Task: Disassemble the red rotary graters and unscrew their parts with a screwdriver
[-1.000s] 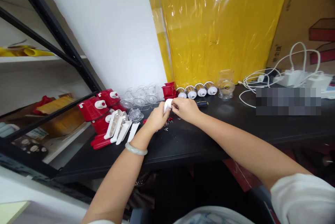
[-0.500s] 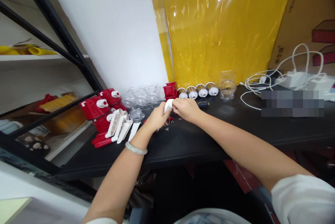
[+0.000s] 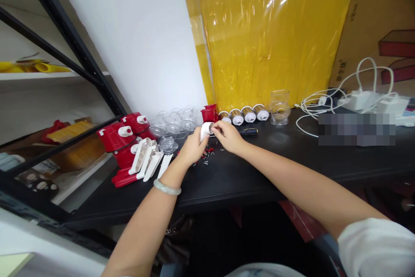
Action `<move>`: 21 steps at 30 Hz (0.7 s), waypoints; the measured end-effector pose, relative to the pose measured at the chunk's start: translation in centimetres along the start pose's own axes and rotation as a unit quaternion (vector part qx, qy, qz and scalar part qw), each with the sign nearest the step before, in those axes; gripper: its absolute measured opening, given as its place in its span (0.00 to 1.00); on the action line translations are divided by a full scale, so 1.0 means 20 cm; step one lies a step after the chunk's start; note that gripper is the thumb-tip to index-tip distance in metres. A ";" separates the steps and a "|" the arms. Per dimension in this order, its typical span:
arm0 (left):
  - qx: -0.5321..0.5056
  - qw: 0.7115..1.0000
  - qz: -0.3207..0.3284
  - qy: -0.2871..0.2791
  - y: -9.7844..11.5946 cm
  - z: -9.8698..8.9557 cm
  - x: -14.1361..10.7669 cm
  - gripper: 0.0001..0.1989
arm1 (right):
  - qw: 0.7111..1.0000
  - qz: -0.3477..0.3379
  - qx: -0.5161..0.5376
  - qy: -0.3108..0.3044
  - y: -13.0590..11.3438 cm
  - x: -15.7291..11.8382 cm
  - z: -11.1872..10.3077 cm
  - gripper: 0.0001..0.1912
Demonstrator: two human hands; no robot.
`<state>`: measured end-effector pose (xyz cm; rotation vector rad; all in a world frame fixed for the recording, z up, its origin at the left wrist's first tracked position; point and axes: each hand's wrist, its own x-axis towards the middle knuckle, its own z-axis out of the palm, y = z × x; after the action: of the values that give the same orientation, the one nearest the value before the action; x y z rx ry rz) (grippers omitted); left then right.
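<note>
My left hand (image 3: 193, 144) is closed around a white plastic handle (image 3: 205, 130), its round hollow end turned up and to the right. The fingertips of my right hand (image 3: 228, 135) are pinched together at that round opening. Whatever lies between them is too small to make out. Below the hands, small screws (image 3: 205, 163) and little red pieces (image 3: 209, 151) are scattered on the black table (image 3: 227, 186). A dark screwdriver handle (image 3: 249, 131) lies just behind my right hand, and a red plastic part (image 3: 209, 113) stands behind the white handle.
Several similar white handles (image 3: 152, 160) lie at the left beside red housings (image 3: 117, 138). Clear plastic cups (image 3: 173, 123) stand against the wall. Several metal-and-white drums (image 3: 249, 115) line the back, then a clear holder (image 3: 280, 108). White cables (image 3: 311, 106) tangle at the right.
The white handle has turned so that its round opening shows. My right hand has loosened from around it to a fingertip pinch at the opening.
</note>
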<state>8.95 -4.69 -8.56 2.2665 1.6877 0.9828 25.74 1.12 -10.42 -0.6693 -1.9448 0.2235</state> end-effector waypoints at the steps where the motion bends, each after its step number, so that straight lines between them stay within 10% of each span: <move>1: 0.004 1.000 0.004 0.001 0.00 0.01 0.00 0.16 | 1.000 -0.005 0.008 -0.001 0.00 0.00 0.01 0.10; 21: 0.100 0.993 0.006 0.058 0.09 0.07 -0.02 0.18 | 0.994 0.054 -0.028 0.095 -0.05 -0.05 0.09 0.12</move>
<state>11.12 -5.24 -8.93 2.3871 1.9012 1.0083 24.04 0.11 -11.59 -0.8051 -1.7413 0.1656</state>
